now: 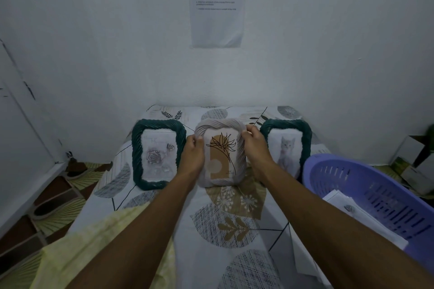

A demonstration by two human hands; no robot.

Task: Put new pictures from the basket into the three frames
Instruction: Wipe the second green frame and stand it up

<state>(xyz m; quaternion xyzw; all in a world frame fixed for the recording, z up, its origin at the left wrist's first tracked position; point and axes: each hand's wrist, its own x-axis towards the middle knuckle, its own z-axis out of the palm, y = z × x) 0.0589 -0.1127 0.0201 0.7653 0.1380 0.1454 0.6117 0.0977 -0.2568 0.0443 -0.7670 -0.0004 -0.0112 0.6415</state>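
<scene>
White walls close round a patterned bed (234, 237) with three frames at mid-picture. The left hand (192, 152) and right hand (254, 145) each grip a side of the pale middle frame (222, 124), which stands between the rose frame (138, 148) and the cat frame (306, 135). All three hold pictures, and papers (352, 216) lie in the purple basket (328, 164) at lower right. I cannot tell whether any swap is done.

You're in a home bedroom. A bed (225, 225) with a leaf-print sheet stands against white walls (328, 54), and slippers (43, 210) lie on the floor (58, 223) beside it.

Both hands, left (193, 153) and right (254, 145), grip the white frame (220, 124) upright.
</scene>
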